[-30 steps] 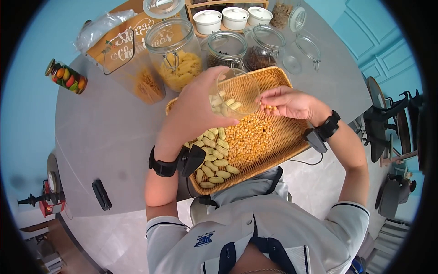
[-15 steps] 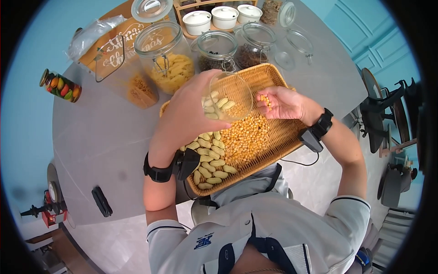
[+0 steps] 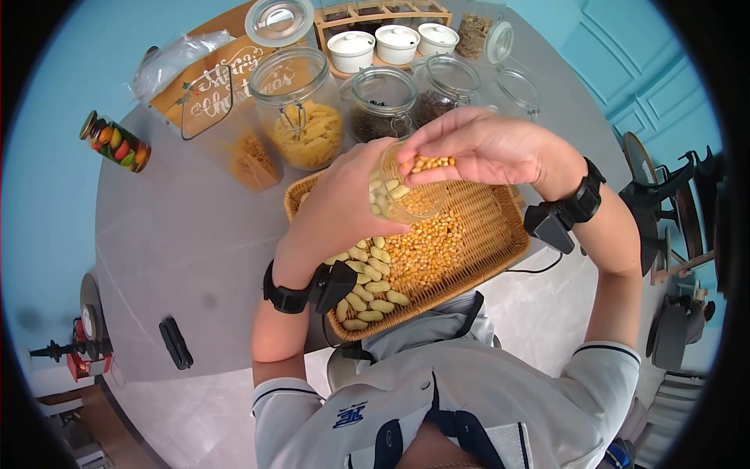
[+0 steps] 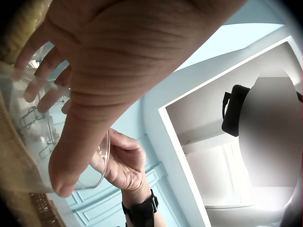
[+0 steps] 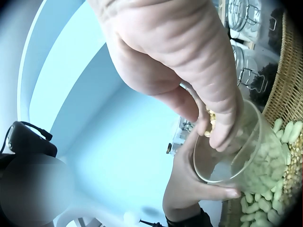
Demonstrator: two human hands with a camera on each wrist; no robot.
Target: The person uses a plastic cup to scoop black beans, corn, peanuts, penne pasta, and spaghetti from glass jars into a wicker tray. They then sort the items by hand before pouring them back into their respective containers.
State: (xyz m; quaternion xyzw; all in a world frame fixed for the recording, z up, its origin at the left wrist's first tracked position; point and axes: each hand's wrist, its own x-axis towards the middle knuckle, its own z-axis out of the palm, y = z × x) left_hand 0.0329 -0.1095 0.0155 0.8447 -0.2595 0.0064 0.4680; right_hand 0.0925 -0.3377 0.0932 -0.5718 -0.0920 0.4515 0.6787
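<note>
My left hand (image 3: 340, 191) grips a clear cup (image 5: 227, 181) around its side, holding it tilted over the wicker basket (image 3: 496, 234). My right hand (image 3: 504, 152) holds a small heap of yellow corn kernels (image 3: 432, 163) in its curled fingers. In the right wrist view, those fingertips are at the cup's mouth, with kernels (image 5: 211, 124) showing between them. Peanuts in their shells show through the cup's wall. Below, the basket holds peanuts (image 3: 376, 287) on the left and loose corn (image 3: 426, 252) in the middle.
Behind the basket stand a pasta jar (image 3: 308, 129), two clip-top jars with dark contents (image 3: 379, 123) and white lidded pots (image 3: 397, 45) on a wooden rack. A clear container (image 3: 254, 160) and a jar of colourful pieces (image 3: 117, 142) are at left. A black case (image 3: 175, 342) lies nearer.
My right hand scooped up corn kernels, turned its palm upward beside the cup, then moved up and left over the cup's mouth. My left hand keeps its grip on the cup.
</note>
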